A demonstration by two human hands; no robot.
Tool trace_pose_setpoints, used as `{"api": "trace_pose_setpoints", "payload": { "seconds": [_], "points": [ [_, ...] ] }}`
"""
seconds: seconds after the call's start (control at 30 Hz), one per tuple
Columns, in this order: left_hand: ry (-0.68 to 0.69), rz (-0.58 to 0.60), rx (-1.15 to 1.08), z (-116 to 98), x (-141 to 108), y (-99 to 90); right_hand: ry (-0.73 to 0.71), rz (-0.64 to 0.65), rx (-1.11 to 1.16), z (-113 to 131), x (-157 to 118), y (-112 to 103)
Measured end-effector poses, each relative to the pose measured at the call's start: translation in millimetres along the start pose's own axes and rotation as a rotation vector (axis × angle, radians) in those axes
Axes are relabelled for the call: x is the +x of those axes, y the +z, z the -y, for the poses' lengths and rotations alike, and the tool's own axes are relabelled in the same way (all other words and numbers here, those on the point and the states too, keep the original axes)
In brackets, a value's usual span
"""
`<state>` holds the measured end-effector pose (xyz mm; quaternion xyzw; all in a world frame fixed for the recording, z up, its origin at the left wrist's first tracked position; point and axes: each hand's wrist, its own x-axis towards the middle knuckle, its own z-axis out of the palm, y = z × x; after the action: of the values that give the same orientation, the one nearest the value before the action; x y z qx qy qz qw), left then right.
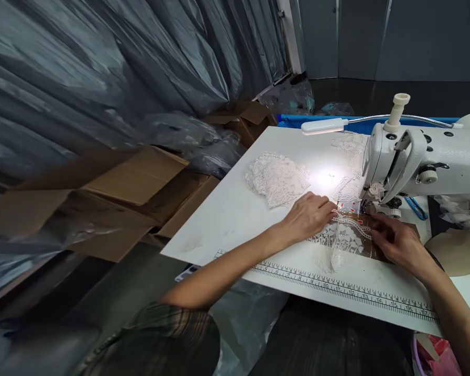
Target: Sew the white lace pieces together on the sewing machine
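A piece of white lace (348, 237) lies over a brown strip (378, 250) in front of the sewing machine (446, 156). My left hand (311, 215) is closed at the lace's upper left edge, fingertips together on it. On the other side, just before the needle area, my right hand (399, 243) bends its fingers and thumb at the lace's right edge; its fingertips are partly in shadow. Part of the lace hangs in folds toward the table's front edge. Behind the needle, more lace (350, 149) lies flat on the table. The presser foot is mostly hidden.
A pile of lace pieces (278, 177) sits left of the machine on the white table (219, 230). A lamp (324, 126) lights the sewing spot. Blue thread snips (416, 208) lie beside the machine. An open cardboard box (137, 177) stands left of the table, with plastic bags behind.
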<state>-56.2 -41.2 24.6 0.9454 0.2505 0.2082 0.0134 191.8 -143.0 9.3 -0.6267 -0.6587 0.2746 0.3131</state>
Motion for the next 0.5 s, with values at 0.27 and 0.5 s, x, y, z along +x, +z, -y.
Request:
{"api": "trace_pose_setpoints", "payload": {
  "seconds": [0.27, 0.5],
  "points": [
    [0.231, 0.240, -0.403, 8, 34, 8.8, -0.085, -0.228, -0.253, -3, 0, 3],
    [0.294, 0.231, -0.466, 13, 45, 28.9, -0.119, -0.207, -0.230, -1, -4, 6]
  ]
}}
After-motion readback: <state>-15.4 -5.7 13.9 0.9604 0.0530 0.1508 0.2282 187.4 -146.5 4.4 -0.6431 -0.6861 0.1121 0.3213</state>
